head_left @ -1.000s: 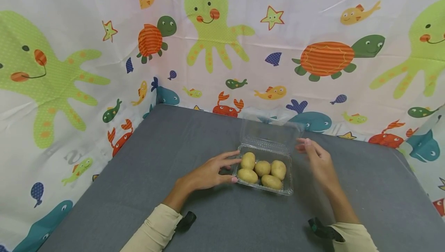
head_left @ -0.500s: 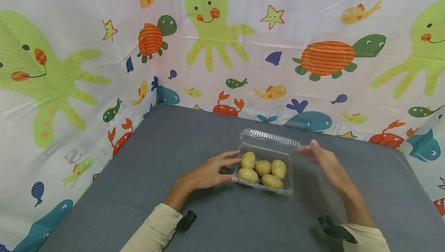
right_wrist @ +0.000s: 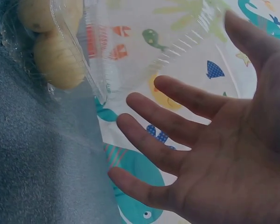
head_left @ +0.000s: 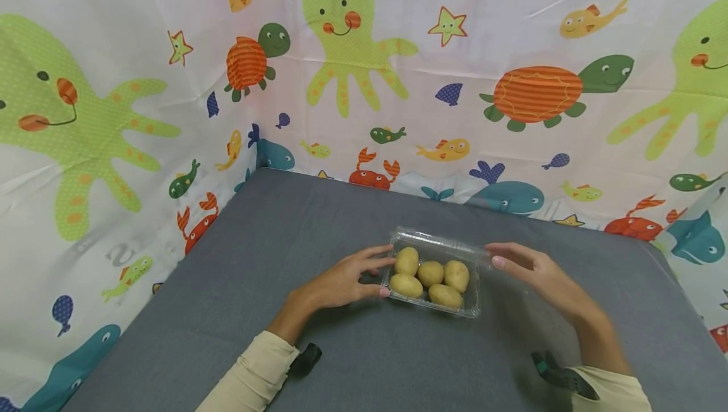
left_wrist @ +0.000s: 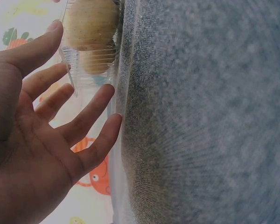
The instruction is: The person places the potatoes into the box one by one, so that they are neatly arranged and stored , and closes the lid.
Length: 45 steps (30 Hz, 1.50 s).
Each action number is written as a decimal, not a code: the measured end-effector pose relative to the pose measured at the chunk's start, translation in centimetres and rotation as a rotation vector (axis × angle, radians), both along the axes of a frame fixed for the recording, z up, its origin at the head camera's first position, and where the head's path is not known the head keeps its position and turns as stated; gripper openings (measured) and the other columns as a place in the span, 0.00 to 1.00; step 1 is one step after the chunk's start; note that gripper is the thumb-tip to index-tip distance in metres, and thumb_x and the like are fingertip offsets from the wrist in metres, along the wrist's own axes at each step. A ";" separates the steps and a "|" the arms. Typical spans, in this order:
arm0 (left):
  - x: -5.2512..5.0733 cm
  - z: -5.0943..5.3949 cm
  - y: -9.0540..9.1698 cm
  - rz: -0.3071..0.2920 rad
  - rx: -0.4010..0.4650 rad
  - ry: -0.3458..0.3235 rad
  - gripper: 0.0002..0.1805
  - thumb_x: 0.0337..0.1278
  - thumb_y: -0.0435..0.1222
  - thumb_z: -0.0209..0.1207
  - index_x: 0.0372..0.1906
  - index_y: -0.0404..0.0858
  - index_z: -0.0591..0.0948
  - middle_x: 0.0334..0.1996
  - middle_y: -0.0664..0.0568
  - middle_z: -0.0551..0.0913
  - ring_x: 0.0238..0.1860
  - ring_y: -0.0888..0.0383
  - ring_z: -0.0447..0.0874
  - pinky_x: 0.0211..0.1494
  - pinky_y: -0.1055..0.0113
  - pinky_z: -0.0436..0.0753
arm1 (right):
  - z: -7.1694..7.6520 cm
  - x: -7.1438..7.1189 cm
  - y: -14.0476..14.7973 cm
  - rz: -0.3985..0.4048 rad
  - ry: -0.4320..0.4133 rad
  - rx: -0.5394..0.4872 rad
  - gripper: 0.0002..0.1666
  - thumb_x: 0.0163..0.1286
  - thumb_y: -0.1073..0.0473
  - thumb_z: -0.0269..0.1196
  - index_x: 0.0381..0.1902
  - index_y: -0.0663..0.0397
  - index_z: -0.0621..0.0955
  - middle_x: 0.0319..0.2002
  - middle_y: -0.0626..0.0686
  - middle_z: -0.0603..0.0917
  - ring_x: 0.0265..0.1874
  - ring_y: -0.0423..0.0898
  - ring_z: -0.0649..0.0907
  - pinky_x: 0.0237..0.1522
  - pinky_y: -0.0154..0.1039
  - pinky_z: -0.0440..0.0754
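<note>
A clear plastic clamshell container (head_left: pixel 423 303) holding several yellow potatoes (head_left: pixel 430 273) sits on the grey tabletop. Its hinged lid (head_left: pixel 438 242) leans over the back part of the tray, partly lowered. My left hand (head_left: pixel 341 279) is at the container's left side, thumb near the front corner and fingers spread towards the back one. In the left wrist view its fingers (left_wrist: pixel 88 116) are loosely extended beside the clear wall. My right hand (head_left: pixel 540 276) is at the lid's right edge, its fingertips by the plastic. The right wrist view shows those fingers (right_wrist: pixel 163 121) spread and uncurled.
The grey cloth-covered table (head_left: pixel 273 222) extends around the container. Behind and to the left hangs a white curtain (head_left: pixel 398 102) printed with sea animals. Dark camera mounts sit on both wrists, below beige sleeves (head_left: pixel 250 368).
The lid has swung from upright down and forward over the back of the tray. My right hand has come lower and shifted right; my left hand and the potatoes have stayed put.
</note>
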<state>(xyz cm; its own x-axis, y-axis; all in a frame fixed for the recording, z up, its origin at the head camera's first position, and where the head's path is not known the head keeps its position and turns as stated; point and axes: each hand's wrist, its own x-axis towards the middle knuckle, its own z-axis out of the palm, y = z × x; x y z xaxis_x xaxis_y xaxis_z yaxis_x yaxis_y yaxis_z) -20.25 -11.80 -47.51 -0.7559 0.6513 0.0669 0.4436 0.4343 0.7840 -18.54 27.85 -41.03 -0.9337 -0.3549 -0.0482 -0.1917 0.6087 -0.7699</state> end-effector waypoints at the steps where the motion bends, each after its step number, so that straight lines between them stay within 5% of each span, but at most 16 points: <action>1: 0.0 0.0 0.0 0.001 0.000 -0.003 0.36 0.74 0.47 0.66 0.80 0.43 0.71 0.85 0.53 0.57 0.69 0.48 0.80 0.72 0.46 0.78 | 0.0 0.0 0.0 0.015 -0.014 0.000 0.30 0.85 0.45 0.53 0.77 0.50 0.72 0.74 0.59 0.76 0.71 0.58 0.75 0.63 0.75 0.73; 12: 0.0 0.1 -0.1 0.034 -0.009 -0.020 0.37 0.71 0.47 0.69 0.80 0.48 0.71 0.84 0.59 0.59 0.69 0.51 0.80 0.73 0.47 0.77 | -0.4 -0.1 0.0 0.118 -0.096 -0.036 0.43 0.76 0.49 0.66 0.83 0.43 0.63 0.78 0.62 0.69 0.74 0.71 0.70 0.58 0.74 0.77; 23: -0.2 -0.1 0.0 0.035 -0.018 -0.008 0.41 0.70 0.47 0.70 0.82 0.49 0.67 0.84 0.62 0.59 0.69 0.51 0.80 0.73 0.47 0.77 | -1.5 -0.4 -0.4 0.149 -0.155 -0.045 0.54 0.68 0.52 0.73 0.85 0.46 0.60 0.84 0.63 0.54 0.77 0.76 0.62 0.56 0.68 0.83; 31: -0.2 0.5 -0.2 0.060 0.020 -0.012 0.44 0.69 0.44 0.70 0.84 0.42 0.64 0.83 0.52 0.61 0.69 0.47 0.80 0.71 0.45 0.78 | -1.9 -0.5 -0.8 0.164 -0.125 -0.023 0.55 0.65 0.51 0.75 0.84 0.45 0.61 0.82 0.65 0.55 0.76 0.76 0.63 0.60 0.68 0.81; 38: -0.2 0.6 -0.4 0.079 0.051 0.003 0.38 0.77 0.35 0.61 0.84 0.43 0.61 0.83 0.50 0.61 0.67 0.48 0.82 0.67 0.49 0.82 | -2.0 -0.6 -1.1 0.168 -0.110 -0.014 0.56 0.64 0.52 0.77 0.84 0.48 0.61 0.82 0.66 0.55 0.75 0.77 0.63 0.61 0.72 0.78; 45: 0.0 0.7 -0.4 0.106 0.060 0.008 0.30 0.86 0.43 0.49 0.84 0.47 0.63 0.83 0.53 0.62 0.75 0.50 0.73 0.77 0.45 0.71 | -2.0 -0.8 -1.3 0.174 -0.116 -0.015 0.59 0.62 0.53 0.79 0.84 0.49 0.60 0.81 0.68 0.54 0.75 0.78 0.62 0.62 0.75 0.76</action>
